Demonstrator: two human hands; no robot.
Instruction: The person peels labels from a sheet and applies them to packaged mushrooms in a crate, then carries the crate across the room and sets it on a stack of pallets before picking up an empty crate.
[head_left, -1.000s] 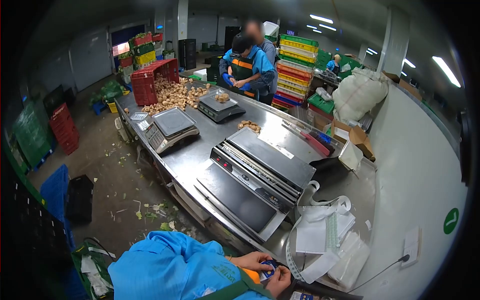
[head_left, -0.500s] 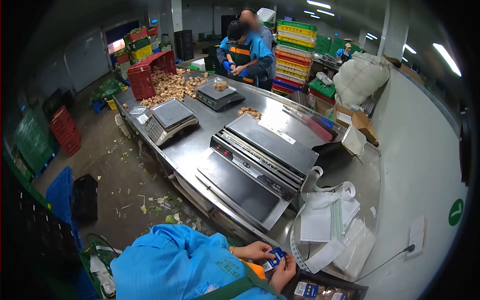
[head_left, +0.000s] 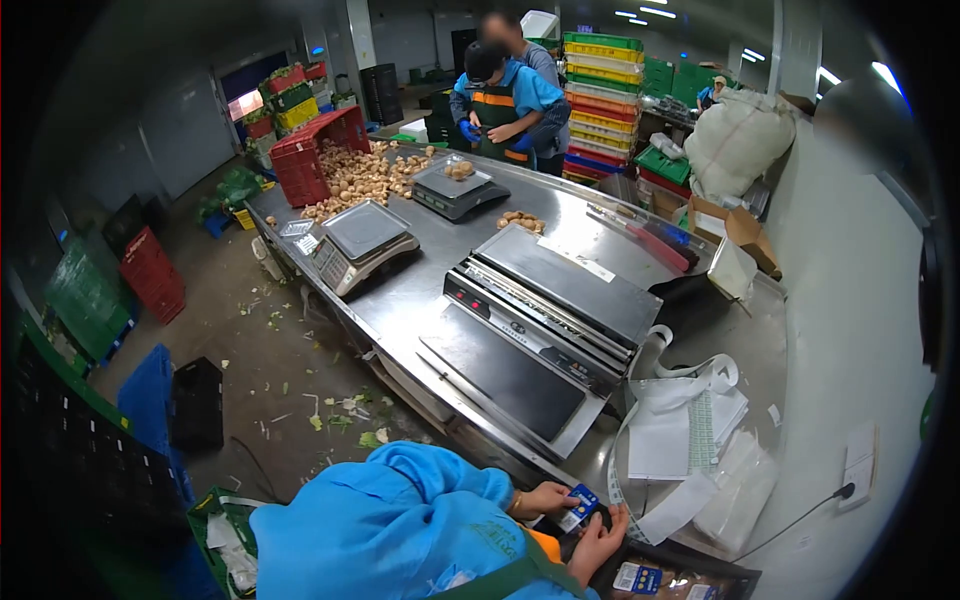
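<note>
1. Near the bottom of the view, a small blue card (head_left: 581, 506) sits up between the person's two hands, close to the edge of the metal counter (head_left: 400, 290).
2. The left hand (head_left: 545, 498) pinches the card at its side, with the thumb on top.
3. The right hand (head_left: 598, 543) is just beside the card, fingers bent and pointing up – I cannot tell if they pinch it too.
4. Both arms have bright blue sleeves (head_left: 400, 520).
5. Next to the right hand is a black tray (head_left: 700, 561) with packs in it, and one pack has a blue and white label (head_left: 637, 578).
6. On the counter nearby are white papers (head_left: 657, 445), a long curly strip (head_left: 612, 475) and a clear plastic bag (head_left: 738, 492).
7. Past them is a big flat machine (head_left: 540, 335) with two red lights.
8. Farther off are two scales (head_left: 366, 232) and a heap of brown mushrooms (head_left: 355, 180) by a tipped red crate (head_left: 300, 170).
9. At the far side, a co-worker in blue (head_left: 535, 90) stands looking down – another person is just behind.
</note>
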